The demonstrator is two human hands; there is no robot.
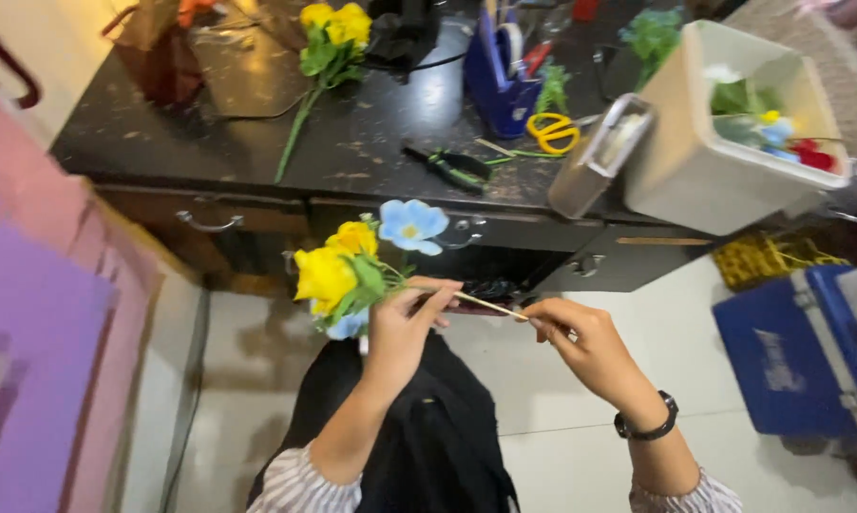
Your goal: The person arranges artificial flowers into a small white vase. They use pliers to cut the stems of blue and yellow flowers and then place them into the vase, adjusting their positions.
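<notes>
Centre of frame: left hand [402, 328] fingers closed around the flower bunch [357, 271]; right hand [580, 344] pinches the thin stick [490, 306]. Keep the bunch steady, stick aligned with stems.

A dark, scuffed table [352, 142] with metal-handled drawers [210, 224] spans the upper view, glossy where light strikes it. Below lies a pale tiled floor [542, 380]. Pink and purple boards [39, 361] stand at left, and a blue case [794, 351] sits at right.
</notes>
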